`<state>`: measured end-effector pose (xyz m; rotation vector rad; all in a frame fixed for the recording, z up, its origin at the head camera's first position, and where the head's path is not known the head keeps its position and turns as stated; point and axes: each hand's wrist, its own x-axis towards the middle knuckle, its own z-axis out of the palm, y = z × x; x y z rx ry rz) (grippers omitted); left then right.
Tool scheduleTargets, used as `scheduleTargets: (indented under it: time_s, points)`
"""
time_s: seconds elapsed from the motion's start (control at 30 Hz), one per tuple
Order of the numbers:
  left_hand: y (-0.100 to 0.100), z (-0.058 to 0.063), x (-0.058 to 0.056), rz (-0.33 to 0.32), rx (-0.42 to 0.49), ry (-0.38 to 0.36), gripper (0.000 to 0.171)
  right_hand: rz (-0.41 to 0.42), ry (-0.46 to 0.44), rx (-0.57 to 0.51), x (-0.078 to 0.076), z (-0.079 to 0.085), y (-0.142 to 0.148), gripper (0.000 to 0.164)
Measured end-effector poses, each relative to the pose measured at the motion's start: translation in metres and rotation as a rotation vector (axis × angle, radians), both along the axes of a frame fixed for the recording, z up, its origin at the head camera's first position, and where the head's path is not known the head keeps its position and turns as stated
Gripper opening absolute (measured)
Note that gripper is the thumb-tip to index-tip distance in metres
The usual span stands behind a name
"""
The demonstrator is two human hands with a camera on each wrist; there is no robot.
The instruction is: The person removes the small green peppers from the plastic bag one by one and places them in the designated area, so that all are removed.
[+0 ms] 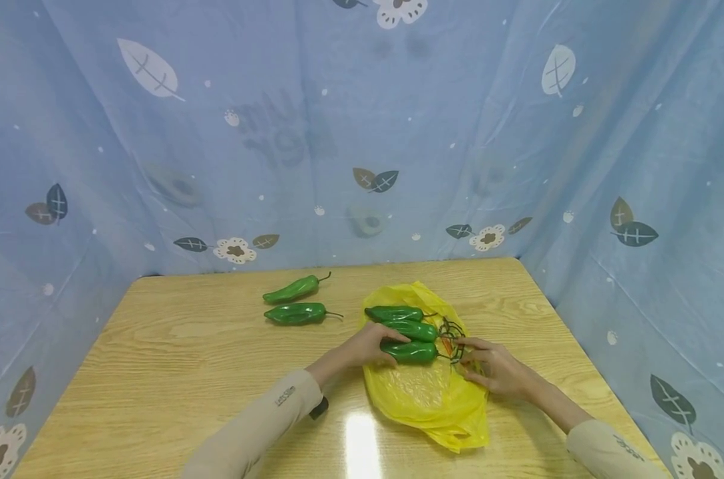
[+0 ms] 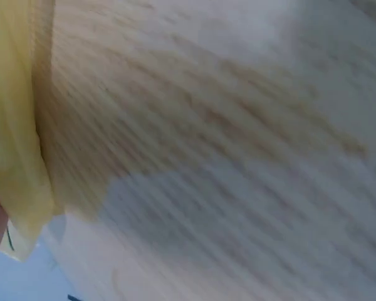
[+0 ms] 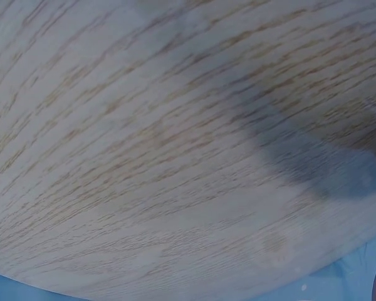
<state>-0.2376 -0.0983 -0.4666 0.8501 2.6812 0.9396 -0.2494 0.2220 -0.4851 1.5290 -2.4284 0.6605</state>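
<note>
Three green peppers lie side by side on a crumpled yellow plastic bag (image 1: 422, 392): a back pepper (image 1: 393, 313), a middle pepper (image 1: 418, 330) and a front pepper (image 1: 412, 352). My left hand (image 1: 364, 346) holds the front pepper by its left end, index finger along one side and thumb on the other. From the right, my right hand (image 1: 496, 367) reaches over the bag with fingers extended, its tips at a tangle of dark green stems (image 1: 454, 329). Something small and orange-red (image 1: 447, 344) shows among those stems. The wrist views hardly show either hand.
Two more green peppers, an upper one (image 1: 293, 290) and a lower one (image 1: 296, 313), lie left of the bag on the wooden table (image 1: 176, 359). A small black object (image 1: 319, 408) is by the left sleeve. Blue patterned curtain (image 1: 302, 133) surrounds the table's back and sides.
</note>
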Motion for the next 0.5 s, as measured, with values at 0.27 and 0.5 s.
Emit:
scheduleTargets:
  time_s: [0.27,0.5]
  points:
    - [0.0027,-0.0026,0.0024,0.102,0.068,-0.144,0.053,-0.01,0.007,-0.008,0.0006,0.0009,-0.0017,0.02]
    - [0.0071,-0.0005,0.0079,0.118,0.073,-0.133,0.047,-0.001,0.012,-0.02,0.001,0.0007,-0.0026,0.02]
